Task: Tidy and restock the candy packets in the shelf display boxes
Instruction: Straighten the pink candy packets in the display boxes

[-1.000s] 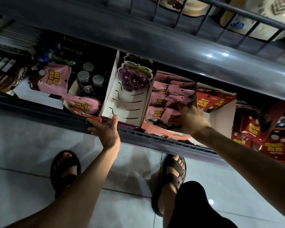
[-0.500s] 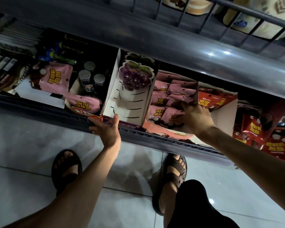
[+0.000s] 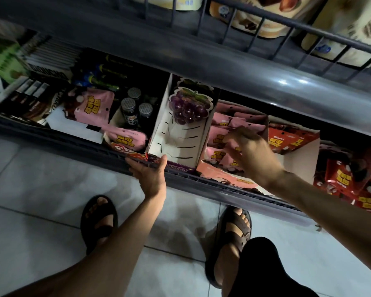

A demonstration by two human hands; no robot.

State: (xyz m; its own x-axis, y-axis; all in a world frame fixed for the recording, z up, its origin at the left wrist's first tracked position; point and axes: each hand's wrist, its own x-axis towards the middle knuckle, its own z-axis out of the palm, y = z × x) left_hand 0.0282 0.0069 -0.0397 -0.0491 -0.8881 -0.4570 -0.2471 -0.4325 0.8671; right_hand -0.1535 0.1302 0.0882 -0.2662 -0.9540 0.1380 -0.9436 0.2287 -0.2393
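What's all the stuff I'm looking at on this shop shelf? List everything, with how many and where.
Grape candy display box: one, white inside, shelf centre, mostly empty.
Grape-shaped packets: at least two, purple, at the back of that box.
Pink candy packets: many, in the box right of centre; two more left of the bottles.
Red candy packets: many, far right, in and beside a box.
Small bottles: three, dark with silver caps, left of the grape box.
Dark boxed goods: several, far left.
Cream bags: several, upper rack.
Sandals: two, dark, on the tiled floor.
Left hand: at the grape box's front edge.
Right hand: open over the pink packets.
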